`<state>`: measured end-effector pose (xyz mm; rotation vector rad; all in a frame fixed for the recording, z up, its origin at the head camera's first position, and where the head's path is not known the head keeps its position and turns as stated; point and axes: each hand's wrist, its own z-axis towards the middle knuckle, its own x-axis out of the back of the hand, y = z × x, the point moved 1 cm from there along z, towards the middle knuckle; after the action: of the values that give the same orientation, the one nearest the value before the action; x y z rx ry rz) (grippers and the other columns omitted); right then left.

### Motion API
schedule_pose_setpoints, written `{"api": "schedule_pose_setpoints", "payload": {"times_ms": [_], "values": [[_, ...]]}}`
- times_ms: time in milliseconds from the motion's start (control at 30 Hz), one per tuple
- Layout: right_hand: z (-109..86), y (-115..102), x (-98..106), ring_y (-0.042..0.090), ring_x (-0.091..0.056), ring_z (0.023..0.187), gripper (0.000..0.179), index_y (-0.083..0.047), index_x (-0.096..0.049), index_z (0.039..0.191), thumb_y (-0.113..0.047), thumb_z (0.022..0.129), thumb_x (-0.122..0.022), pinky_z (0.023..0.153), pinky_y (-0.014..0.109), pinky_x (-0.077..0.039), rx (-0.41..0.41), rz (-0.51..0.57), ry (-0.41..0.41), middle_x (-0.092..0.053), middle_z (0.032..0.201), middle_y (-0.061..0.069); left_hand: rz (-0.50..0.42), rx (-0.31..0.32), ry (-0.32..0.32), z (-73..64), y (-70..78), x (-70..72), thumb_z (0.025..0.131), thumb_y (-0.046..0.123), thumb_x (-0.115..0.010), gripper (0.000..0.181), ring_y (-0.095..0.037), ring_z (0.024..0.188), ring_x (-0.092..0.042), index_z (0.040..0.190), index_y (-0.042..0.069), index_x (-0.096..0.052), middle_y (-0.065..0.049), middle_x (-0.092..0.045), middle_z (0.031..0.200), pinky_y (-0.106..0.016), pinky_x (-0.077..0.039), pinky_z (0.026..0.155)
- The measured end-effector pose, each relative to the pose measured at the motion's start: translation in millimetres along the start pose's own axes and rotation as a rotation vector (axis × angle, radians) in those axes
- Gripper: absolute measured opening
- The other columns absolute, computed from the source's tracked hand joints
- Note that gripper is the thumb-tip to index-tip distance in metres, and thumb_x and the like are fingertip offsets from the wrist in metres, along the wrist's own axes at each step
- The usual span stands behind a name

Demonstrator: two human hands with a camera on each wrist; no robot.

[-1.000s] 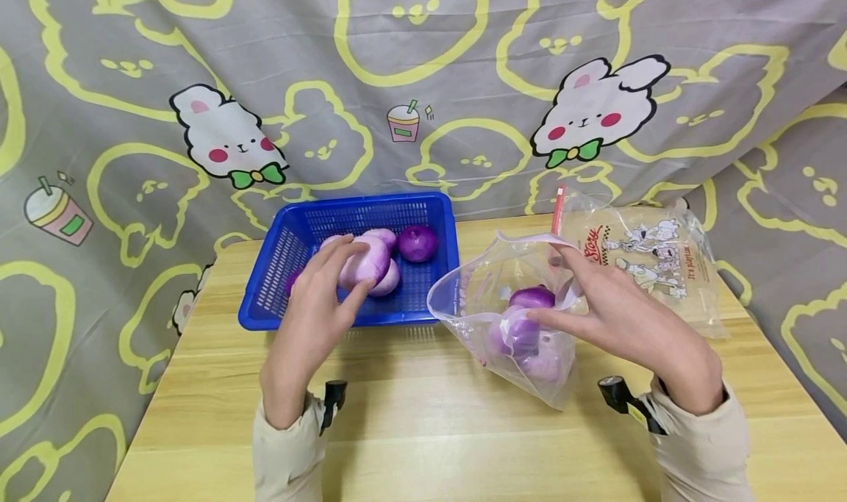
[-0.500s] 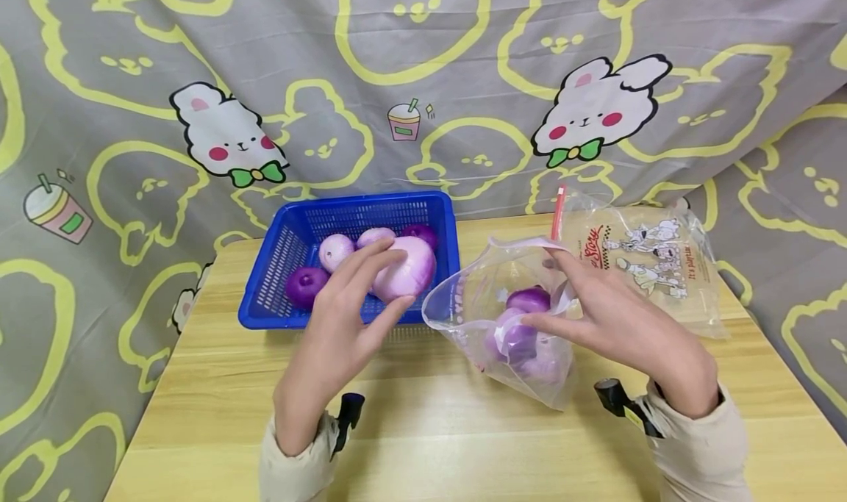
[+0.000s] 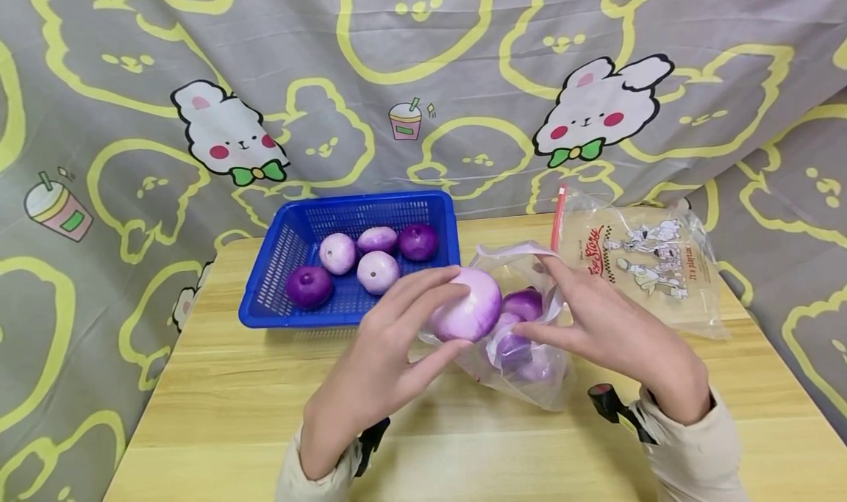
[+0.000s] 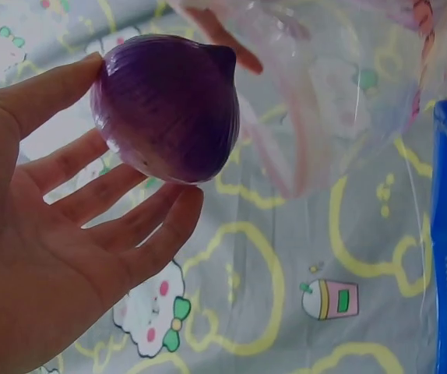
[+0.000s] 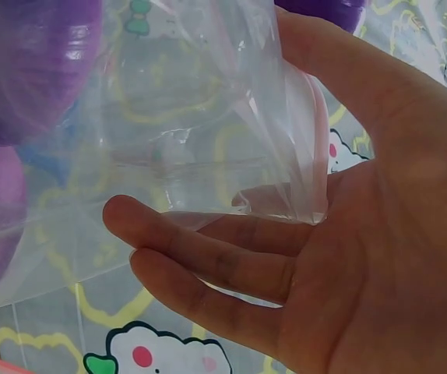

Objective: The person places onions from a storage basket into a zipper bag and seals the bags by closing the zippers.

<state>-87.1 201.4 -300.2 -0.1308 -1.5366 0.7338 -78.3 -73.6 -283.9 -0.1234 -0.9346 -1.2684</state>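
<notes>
On the table (image 3: 212, 414) that I watch from far off, the blue basket (image 3: 311, 322) has just lost my left hand (image 3: 390, 340) from over it. I can see five onions (image 3: 378, 273) in there now; half a second ago, one of them was hidden. The bag (image 3: 512, 263) beside the basket has three onions (image 3: 523, 303) low inside, just as it had then. The flat bag (image 3: 651, 263) lies at the back right and has not moved.

My right hand (image 3: 609, 318) is at the bag's right edge, and it has moved only a tiny bit. Its thumb and fingers are spread wide, with the edge between them, and I see no tight pinch. My left hand has moved a lot, right across to the bag. Its thumb and fingers are bent partway round the held onion (image 3: 468, 303) and keep it up.

That onion was over the basket; now it is at the left of the bag's mouth. I think this means the carrying is nearly done, but it is not down with the other three yet. I can't tell if it touches the plastic
</notes>
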Motion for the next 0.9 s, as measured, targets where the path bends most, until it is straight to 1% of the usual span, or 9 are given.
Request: {"api": "schedule_pose_setpoints", "payload": {"times_ms": [133, 233, 367, 433, 600, 767, 900], "values": [[-1.1, -1, 0, 0.036, -0.057, 0.123, 0.087, -0.008, -0.041, 0.142, -0.066, 0.084, -0.066, 0.096, 0.058, -0.048, 0.001, 0.001, 0.003, -0.057, 0.136, 0.017, 0.011, 0.011, -0.052, 0.9, 2.8, -6.3, 0.091, 0.024, -0.074, 0.045, -0.024, 0.133, -0.048, 0.130, 0.005, -0.060, -0.011, -0.055, 0.140, -0.031, -0.038, 0.112], [-1.4, -2, -1, 0.033, -0.061, 0.117, 0.083, -0.009, -0.043, 0.140, -0.065, 0.084, -0.067, 0.093, 0.055, -0.050, 0.026, -0.004, 0.013, -0.060, 0.134, 0.015, 0.033, 0.024, -0.082, 0.9, 3.2, -9.6, 0.091, 0.025, -0.073, 0.044, -0.022, 0.133, -0.048, 0.130, 0.007, -0.061, -0.009, -0.055, 0.140, -0.030, -0.037, 0.112], [-1.5, -3, -2, 0.027, -0.065, 0.110, 0.078, -0.011, -0.044, 0.138, -0.063, 0.084, -0.067, 0.090, 0.051, -0.053, 0.061, -0.011, 0.026, -0.063, 0.129, 0.013, 0.054, 0.032, -0.093, 0.4, 2.9, -13.0, 0.093, 0.028, -0.072, 0.043, -0.022, 0.133, -0.048, 0.130, 0.008, -0.061, -0.008, -0.055, 0.140, -0.030, -0.037, 0.112], [-1.5, -4, -3, 0.021, -0.066, 0.103, 0.074, -0.012, -0.046, 0.136, -0.062, 0.085, -0.068, 0.086, 0.046, -0.055, 0.080, -0.010, 0.032, -0.065, 0.122, 0.009, 0.065, 0.036, -0.099, 0.5, 2.6, -15.1, 0.094, 0.029, -0.070, 0.043, -0.021, 0.133, -0.048, 0.130, 0.009, -0.061, -0.008, -0.055, 0.140, -0.030, -0.037, 0.112], [-1.7, -6, -4, 0.010, -0.062, 0.087, 0.071, -0.013, -0.048, 0.131, -0.061, 0.084, -0.070, 0.077, 0.037, -0.054, 0.107, -0.018, 0.040, -0.066, 0.109, 0.001, 0.106, 0.041, -0.116, 1.9, 1.3, -21.6, 0.096, 0.031, -0.067, 0.041, -0.022, 0.132, -0.048, 0.131, 0.010, -0.060, -0.008, -0.055, 0.139, -0.032, -0.037, 0.112], [-2.0, -7, -4, 0.013, -0.063, 0.088, 0.079, -0.012, -0.045, 0.137, -0.064, 0.081, -0.070, 0.080, 0.039, -0.055, 0.090, -0.016, 0.026, -0.067, 0.115, 0.004, 0.171, 0.049, -0.123, 1.9, -0.3, -25.6, 0.096, 0.032, -0.066, 0.043, -0.025, 0.132, -0.046, 0.132, 0.010, -0.059, -0.010, -0.054, 0.139, -0.040, -0.035, 0.113], [-2.2, -7, -4, 0.014, -0.065, 0.092, 0.079, -0.012, -0.044, 0.139, -0.060, 0.082, -0.072, 0.082, 0.041, -0.056, 0.108, -0.003, 0.021, -0.067, 0.119, 0.006, 0.193, 0.067, -0.130, 1.6, -1.3, -26.4, 0.095, 0.031, -0.067, 0.047, -0.026, 0.134, -0.043, 0.136, 0.011, -0.057, -0.011, -0.051, 0.143, -0.045, -0.035, 0.112]]}}
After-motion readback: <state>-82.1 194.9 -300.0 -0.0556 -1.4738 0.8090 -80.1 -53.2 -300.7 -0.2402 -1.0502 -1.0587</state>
